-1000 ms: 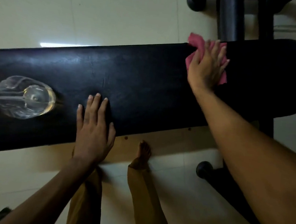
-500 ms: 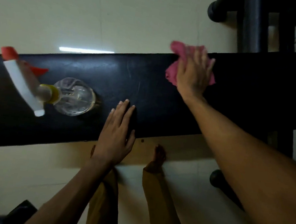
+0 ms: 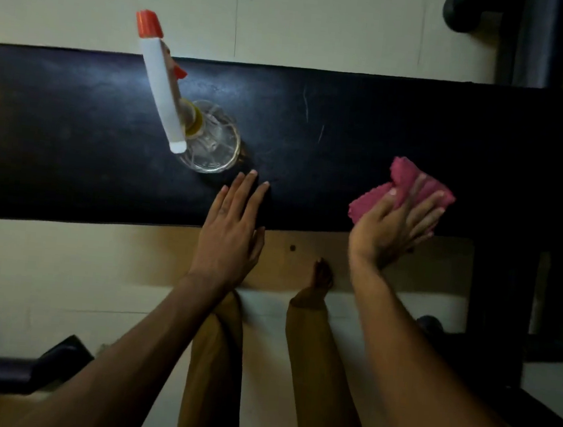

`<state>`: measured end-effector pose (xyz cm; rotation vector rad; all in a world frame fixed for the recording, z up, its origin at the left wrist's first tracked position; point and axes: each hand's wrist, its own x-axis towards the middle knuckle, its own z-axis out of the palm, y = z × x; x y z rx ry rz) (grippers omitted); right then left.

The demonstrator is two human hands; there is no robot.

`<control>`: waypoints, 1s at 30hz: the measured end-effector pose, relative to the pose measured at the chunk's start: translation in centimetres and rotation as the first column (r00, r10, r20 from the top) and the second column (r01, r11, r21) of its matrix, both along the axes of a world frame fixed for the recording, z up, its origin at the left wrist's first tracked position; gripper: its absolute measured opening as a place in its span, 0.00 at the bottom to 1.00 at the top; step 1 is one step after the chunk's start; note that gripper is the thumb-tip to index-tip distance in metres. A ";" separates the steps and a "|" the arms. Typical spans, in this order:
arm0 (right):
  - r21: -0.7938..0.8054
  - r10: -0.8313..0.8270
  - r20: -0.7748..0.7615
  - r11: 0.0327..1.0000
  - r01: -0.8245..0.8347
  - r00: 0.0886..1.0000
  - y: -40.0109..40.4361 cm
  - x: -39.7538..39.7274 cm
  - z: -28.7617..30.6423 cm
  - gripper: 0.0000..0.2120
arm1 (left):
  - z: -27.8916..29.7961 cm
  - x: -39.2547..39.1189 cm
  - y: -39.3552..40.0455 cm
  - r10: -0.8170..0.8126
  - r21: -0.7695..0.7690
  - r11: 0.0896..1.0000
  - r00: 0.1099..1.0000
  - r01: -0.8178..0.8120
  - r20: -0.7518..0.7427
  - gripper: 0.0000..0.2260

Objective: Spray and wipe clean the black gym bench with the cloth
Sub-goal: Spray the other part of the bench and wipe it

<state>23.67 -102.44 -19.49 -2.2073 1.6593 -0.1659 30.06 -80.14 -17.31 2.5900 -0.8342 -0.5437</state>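
Nearest us: bare feet and tan trousers point(image 3: 214, 361) on the floor, just in front of the bench point(image 3: 72, 158). Our left hand point(image 3: 230, 232) lies flat and loose on the bench's near edge, holding nothing, prob just bracing. Right hand point(image 3: 392, 231) presses the pink cloth point(image 3: 403, 187) onto the pad's near side, fingers spread over it.

Risk imo: the spray bottle point(image 3: 208, 137) stands mid-bench, just beyond the left fingertips. A wipe toward it could knock it over, and it blocks that patch anyway. Beyond the bench, dark frame tubes point(image 3: 544, 42) at far right.
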 end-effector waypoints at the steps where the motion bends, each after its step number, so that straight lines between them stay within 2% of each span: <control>1: 0.083 -0.181 0.118 0.982 0.172 0.976 2.1 1.3 0.3 0.27 | -0.1 0.0 0.1 -0.005 -0.004 1.000 1.000 0.005 -0.002 0.32; 2: 0.155 -0.281 0.198 0.955 0.253 0.939 4.2 2.5 0.5 0.27 | -0.2 0.0 0.2 -0.003 -0.009 1.000 1.000 0.003 -0.003 0.33; 3: 0.191 -0.289 0.233 0.950 0.248 0.929 6.2 3.4 0.7 0.27 | -0.2 -0.1 0.1 0.005 -0.016 1.000 1.000 -0.005 -0.002 0.33; 4: 0.192 -0.207 0.228 0.968 0.164 0.951 8.1 3.8 0.7 0.27 | -0.3 -0.2 0.0 0.015 -0.025 1.000 1.000 -0.015 -0.001 0.32; 6: 0.164 0.103 0.154 0.978 -0.129 0.983 11.3 2.8 0.6 0.27 | -0.3 -0.3 -0.3 0.030 -0.043 0.999 1.000 -0.030 -0.003 0.31; 8: 0.163 0.350 0.112 0.917 -0.365 0.930 11.9 0.4 0.4 0.29 | -0.4 -0.4 -0.3 0.036 -0.055 0.998 0.999 -0.036 -0.001 0.31; 10: 0.146 0.456 0.098 0.873 -0.466 0.885 9.8 -1.5 0.0 0.30 | -0.3 -0.2 -0.2 0.030 -0.056 0.998 1.000 -0.031 -0.004 0.32; 12: 0.115 0.354 0.106 0.924 -0.365 0.929 7.2 -1.8 0.0 0.29 | -0.2 0.1 0.0 0.017 -0.044 0.999 1.000 -0.018 -0.018 0.33; 13: 0.115 0.220 0.123 0.965 -0.235 0.968 6.4 -1.2 0.0 0.28 | 0.0 0.2 0.1 0.009 -0.034 0.999 1.000 -0.009 -0.020 0.34; 15: 0.158 -0.006 0.120 0.987 -0.013 0.993 6.9 1.0 0.1 0.28 | 0.1 0.4 0.4 -0.025 -0.014 1.000 1.000 0.024 -0.017 0.35; 16: 0.166 -0.003 0.083 0.986 -0.011 0.997 8.1 2.1 0.4 0.29 | 0.1 0.5 0.5 -0.043 -0.005 0.999 0.999 0.043 -0.016 0.36; 18: 0.147 0.220 -0.009 0.965 -0.216 0.976 10.7 2.6 0.5 0.31 | 0.1 0.5 0.8 -0.063 0.013 0.998 0.998 0.063 -0.008 0.38; 20: 0.118 0.494 -0.089 0.867 -0.483 0.865 10.5 1.5 0.4 0.33 | 0.1 0.5 0.8 -0.067 0.027 0.997 0.998 0.067 0.013 0.38; 22: 0.083 0.650 -0.157 0.759 -0.646 0.743 6.9 0.9 0.4 0.32 | 0.2 0.6 0.9 -0.083 0.057 0.995 0.996 0.080 0.042 0.37; 23: 0.052 0.646 -0.188 0.759 -0.650 0.740 4.9 1.0 0.3 0.31 | 0.1 0.5 1.1 -0.087 0.078 0.994 0.994 0.082 0.060 0.36; 24: 0.021 0.579 -0.191 0.810 -0.587 0.793 3.0 1.8 0.5 0.29 | 0.0 0.4 1.3 -0.079 0.098 0.993 0.994 0.072 0.078 0.35; 26: 0.018 0.299 -0.159 0.954 -0.300 0.941 0.9 4.4 0.4 0.28 | -0.3 0.1 1.9 -0.052 0.133 0.990 0.993 0.037 0.109 0.34; 27: 0.028 0.201 -0.164 0.980 -0.199 0.966 1.0 5.9 0.3 0.28 | -0.5 -0.1 2.4 -0.049 0.149 0.988 0.992 0.031 0.119 0.34; 28: 0.031 0.213 -0.185 0.977 -0.211 0.959 1.6 7.2 0.4 0.29 | -0.6 -0.4 2.6 -0.054 0.160 0.987 0.990 0.034 0.127 0.34; 29: 0.035 0.358 -0.199 0.933 -0.358 0.912 2.4 8.1 0.4 0.29 | -0.7 -0.6 2.8 -0.061 0.167 0.985 0.989 0.039 0.132 0.33; 30: 0.043 0.595 -0.209 0.798 -0.601 0.776 3.3 8.5 0.4 0.29 | -0.7 -0.8 3.2 -0.062 0.170 0.985 0.989 0.038 0.135 0.33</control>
